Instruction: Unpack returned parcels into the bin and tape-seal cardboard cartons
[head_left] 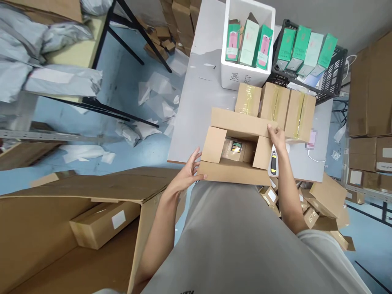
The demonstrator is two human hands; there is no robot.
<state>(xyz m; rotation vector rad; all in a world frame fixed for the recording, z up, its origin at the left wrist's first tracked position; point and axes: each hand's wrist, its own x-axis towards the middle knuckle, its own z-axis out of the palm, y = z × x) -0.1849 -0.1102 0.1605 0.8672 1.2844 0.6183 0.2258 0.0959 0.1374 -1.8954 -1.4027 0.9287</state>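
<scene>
Cardboard box [249, 152], plain brown, four flaps [234, 173] outspread, colourful patch [236, 147] inside.

Open box [235, 172] of matt cardboard, glossy tape [246, 100] on cardboard sealed boxes [283, 102], matt foam tub [228, 73], plastic crate [332, 77], smooth printed-card cartons [301, 43], smooth bench [200, 94], creased plastic mailers [64, 81] with a dull sheen, matt cloth shirt [232, 237]

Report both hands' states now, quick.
Left hand: open, fingers spread, thumb at the near-left corner of the open, rectangular brown cardboard box.
Right hand: closed, pinching the box's far flap near its right end.
</scene>
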